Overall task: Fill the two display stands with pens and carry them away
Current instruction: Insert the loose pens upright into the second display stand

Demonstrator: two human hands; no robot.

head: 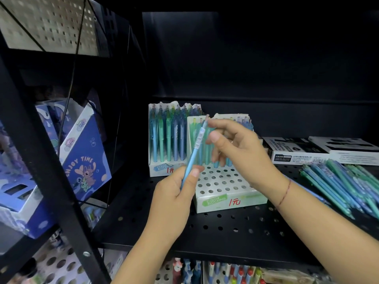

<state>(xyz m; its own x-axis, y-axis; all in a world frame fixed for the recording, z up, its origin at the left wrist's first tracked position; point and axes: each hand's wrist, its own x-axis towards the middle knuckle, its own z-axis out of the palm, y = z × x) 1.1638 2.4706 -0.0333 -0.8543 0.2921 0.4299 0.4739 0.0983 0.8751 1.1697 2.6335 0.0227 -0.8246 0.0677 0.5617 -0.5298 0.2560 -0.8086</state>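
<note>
On the perforated shelf, the far stand looks full; the near stand has empty holes, with loose pens to its right. Left hand fingers clamp the blue pen over its left edge; whether the right hand grips the top is unclear. Held slanted, the pen may miss its hole

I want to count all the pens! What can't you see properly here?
Head view:
- Near stand: back rows hidden behind the right hand.
- Loose pens: pile cut off by the right edge.
- Black boxes: print too small to read.
- Held pen: blur hides whether the right hand pinches it.
</note>
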